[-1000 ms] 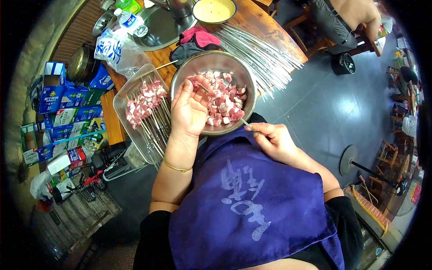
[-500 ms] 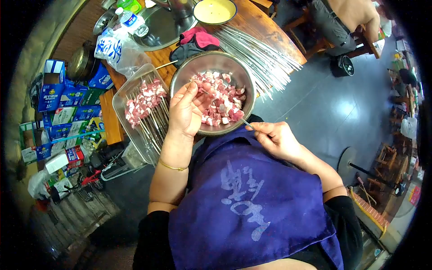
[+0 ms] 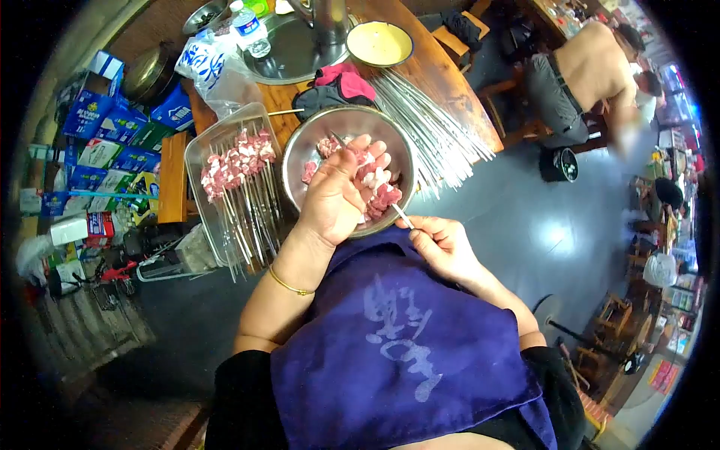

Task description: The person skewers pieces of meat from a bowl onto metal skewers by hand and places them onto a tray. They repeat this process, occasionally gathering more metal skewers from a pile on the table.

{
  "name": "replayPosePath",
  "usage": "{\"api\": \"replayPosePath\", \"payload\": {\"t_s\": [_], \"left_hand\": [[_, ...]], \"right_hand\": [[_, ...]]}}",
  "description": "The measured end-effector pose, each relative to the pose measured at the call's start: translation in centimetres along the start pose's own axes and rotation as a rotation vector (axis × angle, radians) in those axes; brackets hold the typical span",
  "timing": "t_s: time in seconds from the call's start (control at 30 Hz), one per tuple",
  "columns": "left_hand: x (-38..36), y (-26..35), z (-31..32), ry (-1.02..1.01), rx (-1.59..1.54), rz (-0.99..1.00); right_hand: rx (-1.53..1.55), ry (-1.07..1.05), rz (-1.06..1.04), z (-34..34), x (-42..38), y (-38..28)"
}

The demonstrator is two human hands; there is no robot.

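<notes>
A flat metal skewer point(image 3: 403, 215) is pinched by its lower end in my right hand point(image 3: 444, 244), at the near rim of the steel bowl point(image 3: 296, 154). Chunks of raw meat point(image 3: 384, 197) are threaded on it, and its pointed tip shows past my left thumb. Over the bowl, my left hand point(image 3: 335, 196) is turned palm up, its fingers curled about a piece of meat near the skewer's upper end. More cut meat point(image 3: 328, 146) lies in the bowl, partly hidden by that hand. To the left, a clear plastic tray point(image 3: 196, 161) holds several loaded skewers point(image 3: 244, 161).
Bare metal skewers point(image 3: 435, 135) lie right of the bowl. Behind it are a pink and grey cloth point(image 3: 341, 86), a yellow basin point(image 3: 380, 43), a round metal tray point(image 3: 289, 66) and a water bottle point(image 3: 250, 30). A person point(image 3: 589, 71) sits at the upper right near a black bucket point(image 3: 559, 165).
My left hand has moved right and down to the skewer's upper end, its fingers now around meat there. The skewer has tilted more upright in my right hand. The view has shifted slightly.
</notes>
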State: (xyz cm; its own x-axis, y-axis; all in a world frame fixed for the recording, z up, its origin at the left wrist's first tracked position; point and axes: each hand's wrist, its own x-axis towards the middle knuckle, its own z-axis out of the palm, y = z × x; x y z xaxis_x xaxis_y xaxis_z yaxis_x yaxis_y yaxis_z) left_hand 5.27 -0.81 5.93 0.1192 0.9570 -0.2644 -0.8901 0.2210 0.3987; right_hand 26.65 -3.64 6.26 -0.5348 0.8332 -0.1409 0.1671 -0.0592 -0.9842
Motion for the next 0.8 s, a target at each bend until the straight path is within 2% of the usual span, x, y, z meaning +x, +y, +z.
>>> {"api": "replayPosePath", "payload": {"t_s": [0.07, 0.2, 0.27, 0.37, 0.47, 0.6, 0.67, 0.73, 0.77, 0.8], "left_hand": [[0.0, -1.0, 0.4, 0.045, 0.112, 0.085], [-0.1, -2.6, 2.2, 0.015, 0.088, 0.181], [-0.2, -3.5, 3.8, 0.041, 0.053, 0.199], [0.3, -4.7, 4.5, -0.012, 0.038, 0.209], [-0.2, -5.6, 4.5, 0.155, 0.102, 0.182], [-1.1, -5.9, 4.6, 0.221, 0.075, 0.271], [-1.4, -6.9, 3.0, 0.065, 0.051, 0.349], [-2.9, -7.3, 2.0, 0.015, 0.035, 0.36], [-3.8, -7.5, 2.2, 0.261, 0.122, 0.304], [-4.9, -7.0, 2.2, 0.28, 0.14, 0.291]], "right_hand": [[-0.007, -0.038, 0.032, -0.6, 0.1, -0.6], [-0.034, -0.077, 0.064, -2.7, 0.0, -1.1], [-0.028, -0.086, 0.034, -3.9, -0.3, -1.0], [0.043, -0.127, 0.129, -5.8, 0.0, -1.3], [0.096, -0.187, 0.083, -6.3, 0.8, -1.0], [0.045, -0.299, 0.094, -6.6, 2.1, -0.8], [0.107, -0.351, 0.112, -6.3, 2.9, -0.4], [0.178, -0.36, 0.057, -5.6, 3.9, -0.1], [0.166, -0.335, 0.07, -5.3, 4.4, 1.2], [0.103, -0.317, 0.069, -5.1, 5.1, 0.6]]}}
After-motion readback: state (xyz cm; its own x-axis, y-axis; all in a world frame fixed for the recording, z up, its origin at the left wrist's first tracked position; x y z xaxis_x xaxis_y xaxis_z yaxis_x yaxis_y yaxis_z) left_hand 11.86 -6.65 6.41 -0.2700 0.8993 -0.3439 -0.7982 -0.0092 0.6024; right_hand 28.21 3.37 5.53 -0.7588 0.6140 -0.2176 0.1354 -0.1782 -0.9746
